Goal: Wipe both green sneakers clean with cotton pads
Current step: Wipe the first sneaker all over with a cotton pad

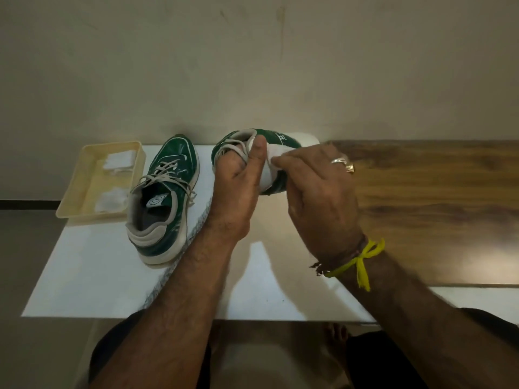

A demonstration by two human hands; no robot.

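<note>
One green sneaker (pixel 165 197) with grey laces stands upright on the white table top (pixel 98 276), toe pointing away from me. The second green sneaker (pixel 283 141) is lifted and turned on its side, sole to the right. My left hand (pixel 238 189) grips it from inside the opening, thumb up over the laces. My right hand (pixel 317 189) presses a white cotton pad (pixel 273 153) against the sneaker's side. Much of this sneaker is hidden behind both hands.
A cream plastic tray (pixel 75 197) at the left holds several white cotton pads (pixel 118 161). A wooden surface (pixel 435 206) lies to the right of the white top. A plain wall stands right behind the table. My knees show below the front edge.
</note>
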